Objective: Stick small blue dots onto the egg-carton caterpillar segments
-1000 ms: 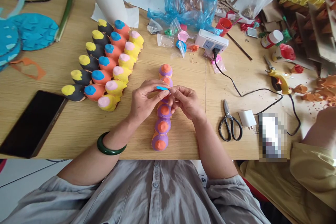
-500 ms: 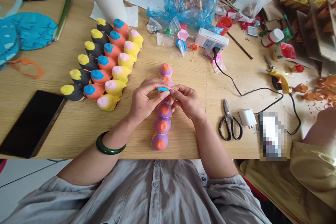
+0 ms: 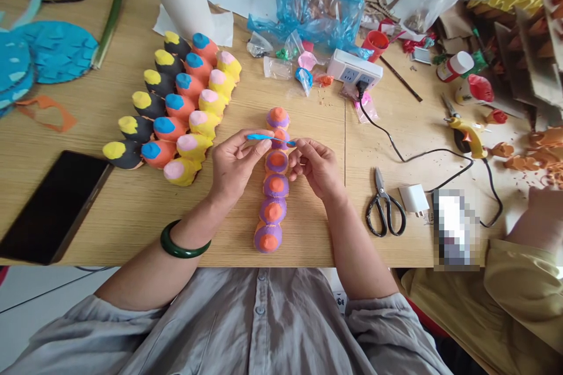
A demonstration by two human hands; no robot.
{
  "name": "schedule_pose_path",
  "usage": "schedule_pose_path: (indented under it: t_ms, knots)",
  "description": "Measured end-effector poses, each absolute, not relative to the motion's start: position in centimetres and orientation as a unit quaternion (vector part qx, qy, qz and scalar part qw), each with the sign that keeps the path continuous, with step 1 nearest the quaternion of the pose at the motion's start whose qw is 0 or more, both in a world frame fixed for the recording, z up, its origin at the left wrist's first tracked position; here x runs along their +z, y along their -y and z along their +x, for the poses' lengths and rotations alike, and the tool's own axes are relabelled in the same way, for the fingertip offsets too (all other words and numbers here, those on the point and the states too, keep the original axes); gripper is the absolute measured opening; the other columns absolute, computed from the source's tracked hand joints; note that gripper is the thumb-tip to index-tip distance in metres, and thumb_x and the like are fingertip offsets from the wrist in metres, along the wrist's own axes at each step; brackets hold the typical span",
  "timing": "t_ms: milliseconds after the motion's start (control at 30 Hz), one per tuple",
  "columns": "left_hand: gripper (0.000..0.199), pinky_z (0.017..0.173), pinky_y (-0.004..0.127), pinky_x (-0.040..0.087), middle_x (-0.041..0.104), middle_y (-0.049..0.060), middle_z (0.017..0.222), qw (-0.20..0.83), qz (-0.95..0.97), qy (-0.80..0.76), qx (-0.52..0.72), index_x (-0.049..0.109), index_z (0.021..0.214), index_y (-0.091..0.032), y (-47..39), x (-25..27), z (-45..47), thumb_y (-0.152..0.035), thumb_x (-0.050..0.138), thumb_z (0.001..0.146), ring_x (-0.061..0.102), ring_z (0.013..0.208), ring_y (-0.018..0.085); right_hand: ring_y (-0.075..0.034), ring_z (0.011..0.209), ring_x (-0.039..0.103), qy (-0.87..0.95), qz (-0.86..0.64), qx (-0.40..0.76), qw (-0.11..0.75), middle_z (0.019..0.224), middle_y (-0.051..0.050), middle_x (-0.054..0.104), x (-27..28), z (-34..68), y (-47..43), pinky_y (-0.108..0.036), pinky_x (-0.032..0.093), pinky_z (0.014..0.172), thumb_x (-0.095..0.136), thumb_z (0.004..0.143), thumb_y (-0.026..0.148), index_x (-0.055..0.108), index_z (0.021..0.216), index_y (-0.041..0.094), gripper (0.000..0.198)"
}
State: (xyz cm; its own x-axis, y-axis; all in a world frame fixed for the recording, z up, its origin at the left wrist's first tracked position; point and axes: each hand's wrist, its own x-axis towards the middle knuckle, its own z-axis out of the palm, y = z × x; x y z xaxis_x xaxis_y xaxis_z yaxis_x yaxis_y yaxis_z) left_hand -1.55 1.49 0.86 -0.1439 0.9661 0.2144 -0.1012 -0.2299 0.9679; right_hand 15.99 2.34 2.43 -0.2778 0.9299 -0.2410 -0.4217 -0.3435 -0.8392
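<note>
A strip of blue modelling clay (image 3: pixel 259 137) is stretched thin between my two hands. My left hand (image 3: pixel 235 163) pinches its larger end between thumb and fingers. The small far end is in the pinched fingertips of my right hand (image 3: pixel 317 165). Right under the clay lies a row of egg-carton cups (image 3: pixel 276 185) covered in purple clay with orange tips. To the left stand three joined rows of cups: black with yellow tips (image 3: pixel 152 81), orange with blue tips (image 3: pixel 170 126), and yellow with pink tips (image 3: pixel 206 123).
Black-handled scissors (image 3: pixel 386 205), a white charger (image 3: pixel 413 199) and a yellow glue gun (image 3: pixel 470 136) lie to the right. A power strip (image 3: pixel 355 67) and blue plastic bag (image 3: pixel 316 14) sit farther back. A dark phone (image 3: pixel 55 205) is at left; another person's arm (image 3: pixel 539 217) rests at right.
My hands have moved apart, and the blue clay between them has been drawn out into a thin strand. The purple row shows more between my hands.
</note>
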Motion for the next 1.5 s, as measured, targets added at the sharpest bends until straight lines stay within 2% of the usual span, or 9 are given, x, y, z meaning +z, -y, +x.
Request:
schedule_pose_path:
  t_ms: [200,433,600,733,867,967,1100,1267,1500]
  knots:
    - [0.027,0.093,0.034,0.065,0.083,0.005,0.108,0.452,0.494,-0.457,0.586,0.082,0.106,-0.020,-1.3,1.0,-1.6,-0.041,0.084,0.089,0.080,0.101,0.022,-0.007,0.049,0.052,0.347,-0.381,0.720,0.465,0.063,0.006,0.067,2.6,16.0,-2.2,-0.023,0.059,0.050,0.091,0.075,0.060,0.070,0.084,0.020,0.045]
    - [0.038,0.089,0.036,0.067,0.084,0.004,0.104,0.424,0.507,-0.485,0.572,0.084,0.098,-0.024,-1.0,1.5,-1.4,-0.055,0.062,0.103,0.080,0.103,0.024,-0.009,0.052,0.050,0.354,-0.397,0.718,0.450,0.066,0.004,0.065,2.8,15.9,-2.0,-0.024,0.059,0.050,0.089,0.077,0.060,0.068,0.077,0.022,0.043]
    - [0.035,0.090,0.035,0.068,0.084,0.004,0.103,0.428,0.493,-0.487,0.580,0.084,0.099,-0.025,-1.1,1.4,-1.4,-0.054,0.065,0.102,0.081,0.101,0.023,-0.010,0.054,0.051,0.344,-0.410,0.708,0.461,0.070,0.002,0.067,2.6,15.9,-2.0,-0.025,0.060,0.052,0.088,0.077,0.057,0.070,0.082,0.023,0.039]
    - [0.037,0.090,0.037,0.069,0.085,0.006,0.105,0.443,0.504,-0.475,0.570,0.085,0.101,-0.023,-1.0,1.6,-1.3,-0.054,0.065,0.102,0.081,0.103,0.024,-0.010,0.064,0.056,0.338,-0.415,0.684,0.496,0.085,0.001,0.071,2.5,15.8,-2.1,-0.025,0.061,0.055,0.088,0.077,0.052,0.074,0.089,0.023,0.034]
    - [0.040,0.090,0.037,0.069,0.084,0.007,0.108,0.445,0.497,-0.485,0.566,0.085,0.103,-0.022,-0.9,1.7,-1.3,-0.056,0.065,0.101,0.080,0.107,0.025,-0.013,0.075,0.061,0.375,-0.446,0.629,0.515,0.086,0.001,0.068,2.4,15.7,-2.0,-0.026,0.064,0.065,0.083,0.083,0.051,0.075,0.095,0.026,0.029]
    - [0.039,0.089,0.036,0.069,0.084,0.007,0.112,0.442,0.502,-0.488,0.561,0.085,0.107,-0.022,-0.9,1.7,-1.4,-0.056,0.066,0.100,0.079,0.110,0.026,-0.017,0.091,0.066,0.419,-0.454,0.592,0.518,0.105,-0.002,0.072,2.4,15.7,-1.8,-0.028,0.066,0.074,0.081,0.085,0.048,0.077,0.098,0.029,0.023]
    - [0.041,0.093,0.035,0.068,0.083,0.008,0.117,0.444,0.512,-0.478,0.558,0.083,0.117,-0.021,-0.9,1.5,-1.5,-0.054,0.080,0.091,0.080,0.107,0.025,-0.021,0.108,0.067,0.459,-0.430,0.583,0.514,0.128,-0.005,0.069,2.4,15.7,-1.6,-0.032,0.068,0.081,0.079,0.088,0.046,0.080,0.097,0.029,0.019]
    - [0.038,0.093,0.033,0.068,0.083,0.009,0.119,0.429,0.523,-0.467,0.569,0.081,0.118,-0.020,-0.8,1.4,-1.5,-0.048,0.080,0.092,0.081,0.105,0.023,-0.024,0.120,0.065,0.478,-0.425,0.579,0.506,0.128,-0.005,0.068,2.2,15.8,-1.7,-0.032,0.067,0.083,0.083,0.086,0.044,0.081,0.093,0.030,0.016]
    - [0.029,0.097,0.033,0.067,0.083,0.006,0.120,0.379,0.576,-0.467,0.553,0.082,0.121,-0.023,-0.6,1.8,-1.5,-0.039,0.075,0.097,0.080,0.112,0.022,-0.021,0.114,0.068,0.480,-0.418,0.587,0.501,0.126,-0.004,0.071,2.0,15.7,-1.7,-0.030,0.065,0.080,0.081,0.090,0.044,0.082,0.093,0.031,0.013]
